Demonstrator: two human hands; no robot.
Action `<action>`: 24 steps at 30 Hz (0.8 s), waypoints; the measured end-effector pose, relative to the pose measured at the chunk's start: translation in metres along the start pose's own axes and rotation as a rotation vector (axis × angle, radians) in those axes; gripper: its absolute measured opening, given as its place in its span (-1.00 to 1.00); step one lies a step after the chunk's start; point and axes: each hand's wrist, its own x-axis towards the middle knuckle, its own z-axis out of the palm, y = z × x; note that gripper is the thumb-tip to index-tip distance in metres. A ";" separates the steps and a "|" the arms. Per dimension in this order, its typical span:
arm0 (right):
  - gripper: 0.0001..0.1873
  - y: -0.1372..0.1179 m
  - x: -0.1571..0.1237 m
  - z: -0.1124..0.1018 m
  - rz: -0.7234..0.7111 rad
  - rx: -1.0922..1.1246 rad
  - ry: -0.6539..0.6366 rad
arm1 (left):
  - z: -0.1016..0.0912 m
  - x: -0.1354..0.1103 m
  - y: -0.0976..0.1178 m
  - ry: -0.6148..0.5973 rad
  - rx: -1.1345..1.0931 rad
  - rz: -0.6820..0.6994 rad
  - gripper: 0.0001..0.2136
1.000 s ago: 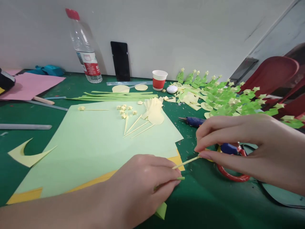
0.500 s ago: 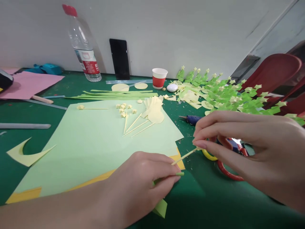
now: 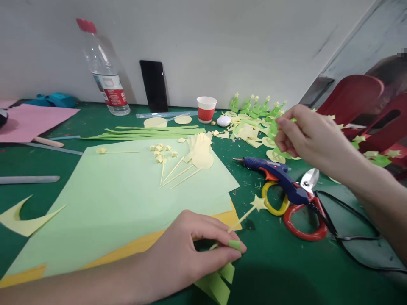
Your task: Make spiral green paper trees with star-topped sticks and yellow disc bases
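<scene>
My left hand (image 3: 190, 254) is closed round a thin pale stick with a yellow paper star (image 3: 259, 203) at its upper end. Folded green paper (image 3: 216, 286) is pinched along with the stick, and part of it hangs below the fingers. The star points up and to the right, just left of the scissors. Raised above the hot glue gun (image 3: 276, 169), my right hand (image 3: 305, 133) has its fingers curled with the thumb against them. Anything in that pinch is hidden or too small to make out. The scissors (image 3: 307, 220) lie partly under the glue gun.
Light green sheets (image 3: 121, 186) cover the table's middle, bearing small folded stars (image 3: 159, 152), thin sticks (image 3: 178, 173) and pale paper strips (image 3: 200, 150). Behind stand a bottle (image 3: 111, 89), a phone (image 3: 154, 87) and a paper cup (image 3: 206, 110). Green paper stems with stars (image 3: 257, 110) lie at the back right.
My right hand has left the stick's end and moved up and away, uncovering the star, glue gun and scissors. My left hand keeps its hold, with more green paper showing below.
</scene>
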 end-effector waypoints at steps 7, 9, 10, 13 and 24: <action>-0.61 0.011 0.027 0.025 -0.078 -0.082 -0.072 | -0.004 0.003 0.001 -0.022 -0.158 -0.072 -0.90; -0.93 0.017 0.035 0.034 -0.101 -0.069 -0.090 | -0.004 0.004 0.001 -0.011 -0.179 -0.053 -0.91; -0.67 0.018 0.037 0.037 -0.113 -0.058 -0.099 | -0.005 0.004 0.000 -0.006 -0.192 -0.041 -0.91; -0.39 0.017 0.035 0.038 -0.138 0.001 -0.126 | -0.006 0.004 -0.001 0.007 -0.286 -0.042 -0.92; -0.82 -0.031 -0.044 0.023 0.213 0.991 -0.822 | -0.005 0.004 0.004 0.072 -0.555 -0.050 -0.93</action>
